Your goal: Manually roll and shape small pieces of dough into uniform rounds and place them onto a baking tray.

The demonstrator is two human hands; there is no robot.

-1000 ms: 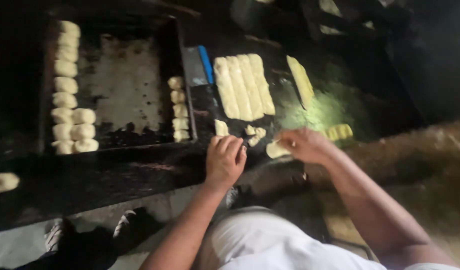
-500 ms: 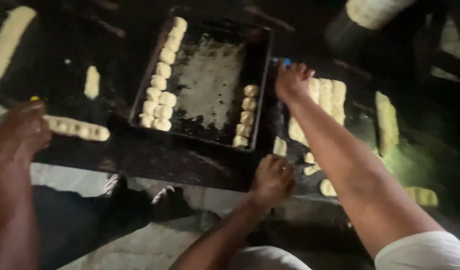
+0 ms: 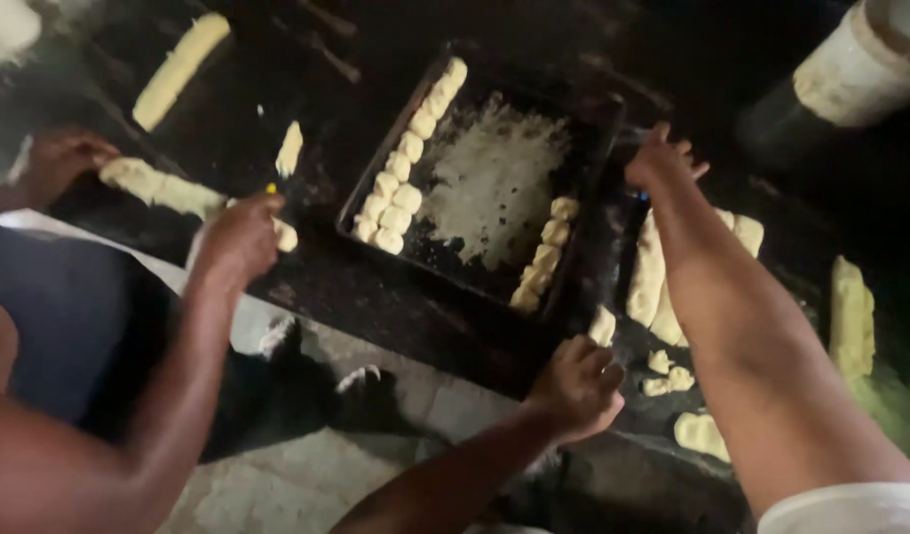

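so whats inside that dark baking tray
Inside the tray: a double row of small dough pieces along its left wall, a single row at the right, and a floury patch between. Its near right corner is too dark to read.

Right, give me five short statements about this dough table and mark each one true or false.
1. The baking tray holds two rows of dough pieces, one along each side. True.
2. The right hand rests in the middle of the tray. False: it reaches past the tray's right corner.
3. The left hand is at the near edge of the table. True.
4. The tray is packed full of dough. False: its middle is bare apart from floury residue.
5. A co-worker's hands work a strip of dough on the left. True.
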